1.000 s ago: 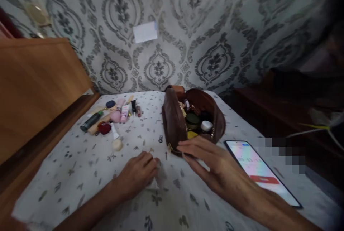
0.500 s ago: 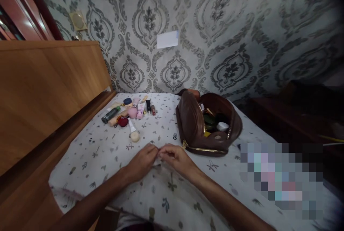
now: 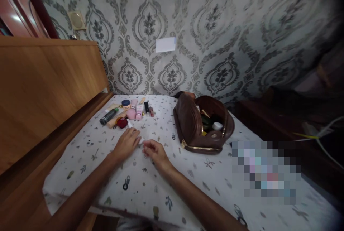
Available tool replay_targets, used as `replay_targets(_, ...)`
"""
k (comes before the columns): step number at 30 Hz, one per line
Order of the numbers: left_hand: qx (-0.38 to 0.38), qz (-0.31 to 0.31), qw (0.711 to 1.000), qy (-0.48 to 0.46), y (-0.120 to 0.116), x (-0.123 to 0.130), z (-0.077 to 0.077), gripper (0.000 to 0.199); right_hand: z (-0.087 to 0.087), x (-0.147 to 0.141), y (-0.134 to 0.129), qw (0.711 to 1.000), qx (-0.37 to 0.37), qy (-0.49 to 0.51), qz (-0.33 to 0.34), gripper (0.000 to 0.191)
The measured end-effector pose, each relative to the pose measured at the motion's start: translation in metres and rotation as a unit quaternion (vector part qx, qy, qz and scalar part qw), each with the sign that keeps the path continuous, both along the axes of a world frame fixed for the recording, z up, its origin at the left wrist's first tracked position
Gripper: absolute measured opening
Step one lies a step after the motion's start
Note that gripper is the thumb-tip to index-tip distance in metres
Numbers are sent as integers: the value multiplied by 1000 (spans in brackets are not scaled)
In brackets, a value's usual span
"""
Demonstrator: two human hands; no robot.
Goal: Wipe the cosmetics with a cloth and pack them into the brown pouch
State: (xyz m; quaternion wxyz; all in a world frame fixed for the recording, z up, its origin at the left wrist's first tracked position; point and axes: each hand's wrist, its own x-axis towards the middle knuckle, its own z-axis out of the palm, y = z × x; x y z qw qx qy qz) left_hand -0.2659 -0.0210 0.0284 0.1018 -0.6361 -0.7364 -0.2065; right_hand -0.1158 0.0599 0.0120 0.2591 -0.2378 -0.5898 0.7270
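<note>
A white printed cloth [image 3: 166, 184] lies beneath everything. On it, to the right, an open brown leather bag [image 3: 189, 118] holds a white-lidded jar [image 3: 217, 126] and other items. The left hand [image 3: 127, 143] and right hand [image 3: 157, 154] are just apart, fingers bent; whether either grips anything is unclear. Beyond the left hand lie a dark green-capped bottle [image 3: 109, 116], a pink tube [image 3: 139, 111] and a partly hidden white tube [image 3: 130, 124]. A small white item [image 3: 141, 140] shows at the left fingertips.

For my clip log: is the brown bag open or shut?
Open: the brown bag gapes at the top, its zipper edges apart, showing a white-lidded container inside.
</note>
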Motion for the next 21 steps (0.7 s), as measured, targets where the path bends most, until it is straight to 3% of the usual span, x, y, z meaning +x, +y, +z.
replay_targets(4, -6, 29, 998, 55, -1, 5, -4, 21, -7, 6, -1, 998, 62, -9, 23, 20)
replay_targets(8, 4, 59, 998, 37, 6, 3, -8, 16, -8, 10, -4, 987, 155, -26, 34, 18)
replay_targets(12, 17, 70, 997, 16, 13, 0, -11, 25, -9, 10, -4, 965, 256, -46, 31, 20)
replay_targets(21, 27, 92, 995, -34, 8, -8, -5, 28, -14, 10, -1, 956, 289, -47, 33, 18)
